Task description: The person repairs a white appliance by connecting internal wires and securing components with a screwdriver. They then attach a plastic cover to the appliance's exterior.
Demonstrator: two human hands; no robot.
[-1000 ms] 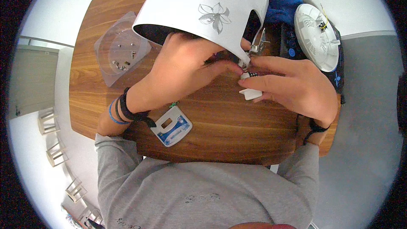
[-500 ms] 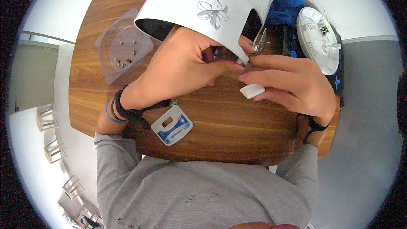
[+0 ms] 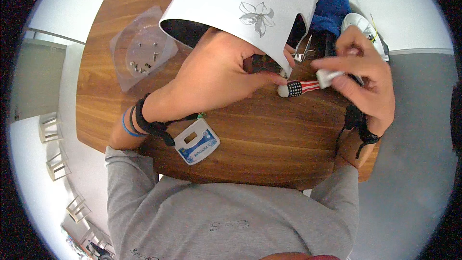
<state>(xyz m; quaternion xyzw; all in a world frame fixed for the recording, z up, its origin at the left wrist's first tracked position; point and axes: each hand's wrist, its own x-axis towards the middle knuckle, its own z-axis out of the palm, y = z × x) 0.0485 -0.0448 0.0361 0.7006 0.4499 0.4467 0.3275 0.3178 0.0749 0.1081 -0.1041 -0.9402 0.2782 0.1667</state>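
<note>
A white casing (image 3: pixel 202 9) printed with flowers lies tilted at the back of the table, its dark opening toward me. My left hand (image 3: pixel 211 70) reaches into that opening, thumb outside, and pinches the lower rim near a small metal part (image 3: pixel 284 73). My right hand (image 3: pixel 373 77), slightly blurred, has a small white piece (image 3: pixel 325 78) between thumb and fingers. A handle-like rod (image 3: pixel 303 87) with stars, red stripes and a white rounded end runs from beside my left thumb to that white piece. Whether the two are joined, I cannot tell. A bent metal bracket (image 3: pixel 304 53) shows beside the casing's cutout.
At left, a clear plastic sheet (image 3: pixel 122 74) carries several screws and small metal parts. Near me lies a white and blue panel (image 3: pixel 207 148) with a window. Behind my right hand are a round white plastic part (image 3: pixel 353 21) and a blue cloth (image 3: pixel 332 12).
My right hand has drawn back from the casing's rim, to the right and away from me, with the white piece. The striped rod now shows. My left hand keeps its place at the rim.
</note>
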